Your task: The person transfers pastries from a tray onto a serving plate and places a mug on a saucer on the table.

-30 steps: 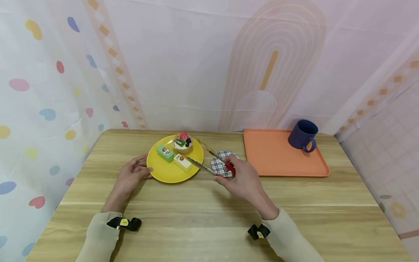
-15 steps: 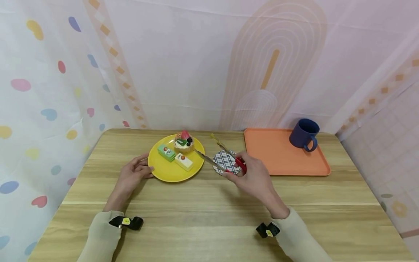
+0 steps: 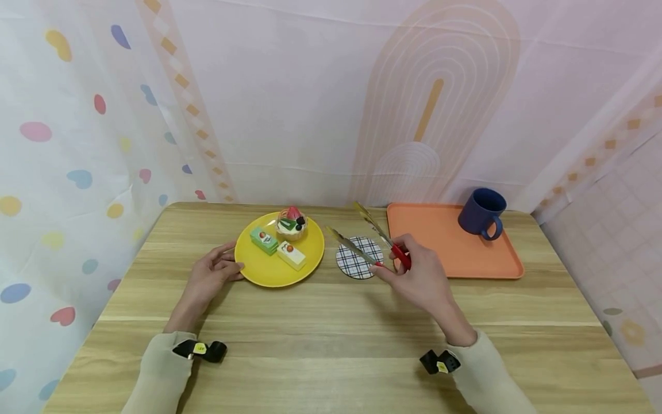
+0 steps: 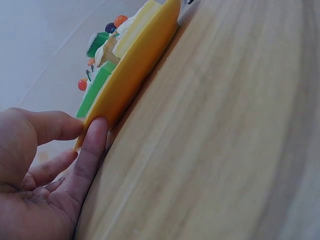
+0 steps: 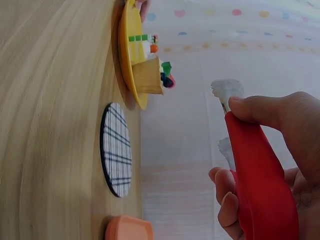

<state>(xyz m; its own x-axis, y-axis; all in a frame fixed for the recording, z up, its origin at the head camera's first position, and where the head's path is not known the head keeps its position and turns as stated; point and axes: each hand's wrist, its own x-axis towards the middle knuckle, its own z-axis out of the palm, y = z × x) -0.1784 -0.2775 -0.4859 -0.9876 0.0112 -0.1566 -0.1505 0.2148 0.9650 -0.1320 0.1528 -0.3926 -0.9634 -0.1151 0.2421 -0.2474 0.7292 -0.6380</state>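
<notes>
On the wooden table, a yellow plate (image 3: 261, 273) carries a green cake slice (image 3: 264, 241), a pale yellow cake slice (image 3: 291, 256) and a small fruit tart (image 3: 291, 227). My left hand (image 3: 209, 279) pinches the plate's left rim between thumb and fingers, plain in the left wrist view. Off to the right, my right hand (image 3: 424, 282) grips a pair of tongs by its red handles (image 5: 260, 175). The tongs' metal arms are spread, with nothing between their tips. They hang above a round plaid coaster (image 3: 354, 265).
An orange tray (image 3: 439, 253) lies at the back right, partly behind my right hand. A dark blue mug (image 3: 476, 215) stands on its right side. Behind the table hangs a patterned cloth (image 3: 289, 103).
My right hand has carried the tongs rightward, away from the plate to over the coaster and the tray's left side. My left hand has stayed at the plate's rim.
</notes>
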